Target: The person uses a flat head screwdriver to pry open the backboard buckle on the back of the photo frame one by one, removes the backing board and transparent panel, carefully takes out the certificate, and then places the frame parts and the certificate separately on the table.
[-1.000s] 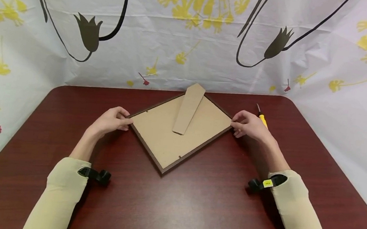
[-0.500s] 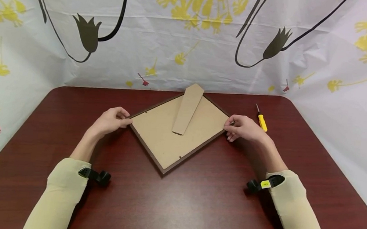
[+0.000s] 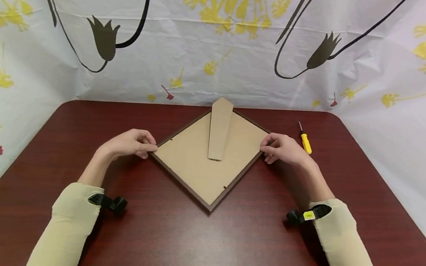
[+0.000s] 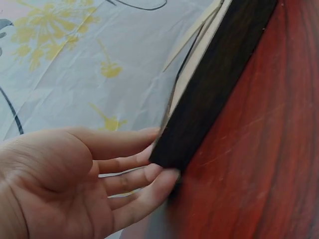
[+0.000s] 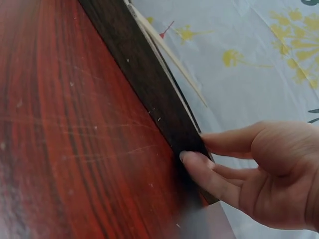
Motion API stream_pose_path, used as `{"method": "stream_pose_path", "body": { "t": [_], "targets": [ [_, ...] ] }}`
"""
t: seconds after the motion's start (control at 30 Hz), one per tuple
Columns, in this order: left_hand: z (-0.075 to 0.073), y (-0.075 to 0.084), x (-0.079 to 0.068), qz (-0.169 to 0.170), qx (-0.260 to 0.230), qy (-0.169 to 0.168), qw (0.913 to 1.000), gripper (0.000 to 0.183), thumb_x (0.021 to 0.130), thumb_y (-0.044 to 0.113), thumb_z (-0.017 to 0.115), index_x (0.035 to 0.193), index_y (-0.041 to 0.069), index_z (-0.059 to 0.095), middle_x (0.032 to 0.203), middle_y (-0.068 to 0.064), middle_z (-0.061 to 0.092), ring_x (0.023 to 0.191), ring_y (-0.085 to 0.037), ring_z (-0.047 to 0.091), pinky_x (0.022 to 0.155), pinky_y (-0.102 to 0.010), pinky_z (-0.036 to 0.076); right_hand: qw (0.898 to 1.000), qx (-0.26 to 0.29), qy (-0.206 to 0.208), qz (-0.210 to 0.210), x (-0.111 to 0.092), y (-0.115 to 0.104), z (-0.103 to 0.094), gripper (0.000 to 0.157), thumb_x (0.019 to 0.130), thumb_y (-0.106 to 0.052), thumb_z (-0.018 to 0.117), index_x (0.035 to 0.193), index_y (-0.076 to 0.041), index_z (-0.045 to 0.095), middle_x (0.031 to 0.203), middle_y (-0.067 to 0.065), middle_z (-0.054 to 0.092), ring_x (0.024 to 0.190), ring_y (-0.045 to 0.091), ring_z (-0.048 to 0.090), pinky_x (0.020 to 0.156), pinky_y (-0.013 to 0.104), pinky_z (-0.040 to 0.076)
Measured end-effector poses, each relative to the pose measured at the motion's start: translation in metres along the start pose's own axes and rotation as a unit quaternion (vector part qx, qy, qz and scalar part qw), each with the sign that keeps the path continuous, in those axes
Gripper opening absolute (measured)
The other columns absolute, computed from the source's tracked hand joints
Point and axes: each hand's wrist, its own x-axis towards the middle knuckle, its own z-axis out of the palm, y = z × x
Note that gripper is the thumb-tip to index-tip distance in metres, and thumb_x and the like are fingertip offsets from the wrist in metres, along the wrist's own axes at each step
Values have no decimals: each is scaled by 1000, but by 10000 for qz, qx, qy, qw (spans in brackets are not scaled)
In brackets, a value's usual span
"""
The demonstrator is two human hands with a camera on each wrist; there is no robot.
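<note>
A picture frame [image 3: 194, 165] lies face down on the table, turned like a diamond, with its tan backing board and dark brown edge showing. On the backing lies its tapered stand leg [image 3: 219, 129], whose pointed end reaches past the far corner. My left hand [image 3: 131, 144] pinches the left corner, thumb on top and fingers at the side and below; the left wrist view shows the dark edge [image 4: 214, 89] between them. With my right hand [image 3: 282, 148] I pinch the edge near the right corner, and the right wrist view shows thumb and fingers on either side of it.
A yellow-handled screwdriver [image 3: 305, 142] lies beyond my right hand on the dark red wooden table [image 3: 202, 243]. Behind the table hangs a white sheet [image 3: 190, 53] with printed flowers. Each sleeve cuff carries a black wrist camera [image 3: 113, 204].
The picture frame has turned, its near corner swinging to the right and slightly closer. My right hand has shifted its grip along the edge toward me; my left hand has moved slightly closer with its corner.
</note>
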Motion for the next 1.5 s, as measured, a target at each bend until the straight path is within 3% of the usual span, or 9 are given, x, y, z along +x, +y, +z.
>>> {"method": "stream_pose_path", "body": {
  "t": [0.17,0.33,0.6,0.77,0.9,1.03,1.2,1.33,1.5],
  "targets": [
    [5,1,4,273,219,314,9989,25,100,13,65,114,-7,61,102,-17,63,93,-28,62,82,-40,57,9983,235,-505,-149,0,-4,2,18,101,-10,63,109,6,59,86,20,65,70,28,68,68,41,61],
    [7,1,5,344,248,350,9985,25,99,10,66,115,-9,60,100,-18,62,91,-29,63,79,-42,58,9983,202,-532,-121,1,-5,4,17,101,-10,62,107,5,59,85,20,65,70,28,68,68,40,61],
    [4,-3,4,207,4,-282,9994,26,95,9,71,111,-8,58,94,-14,60,82,-24,63,75,-37,58,9993,94,-283,-221,1,-4,6,16,101,-9,63,108,4,60,86,20,65,74,30,69,72,43,61],
    [2,-2,2,284,69,-753,9967,28,91,9,76,106,-6,58,92,-11,63,83,-22,64,76,-32,55,9995,-172,4,-269,2,-2,7,16,101,-12,63,110,1,63,95,19,68,80,30,72,76,41,60],
    [2,-1,2,361,156,-906,9951,27,91,8,76,107,-6,58,94,-12,66,86,-22,65,76,-30,53,9993,-188,66,-319,3,-2,7,17,101,-13,64,111,1,63,99,19,68,82,30,72,76,40,60],
    [5,-1,5,395,-67,-827,9958,24,95,6,70,111,-8,58,100,-15,66,90,-23,65,82,-35,56,9991,39,-322,-289,3,-4,7,17,101,-11,64,110,3,63,94,20,65,77,31,70,72,40,60],
    [12,0,12,526,-57,-354,9980,22,101,6,61,116,-9,59,104,-18,63,96,-27,63,86,-41,57,9946,200,-982,-255,3,-9,9,17,100,-10,64,109,4,61,88,18,63,74,30,68,68,39,60],
    [16,1,13,596,49,-172,9981,21,100,5,62,116,-9,59,103,-19,62,95,-28,63,85,-41,56,9936,154,-1089,-247,4,-11,10,15,100,-10,64,108,2,62,86,18,64,74,30,69,68,39,60],
    [16,1,11,561,1,-391,9977,21,99,4,64,113,-9,58,99,-18,62,89,-23,64,82,-37,57,9954,36,-891,-354,3,-10,11,13,100,-9,64,107,1,63,87,18,65,75,30,69,70,40,60]
  ]
}}
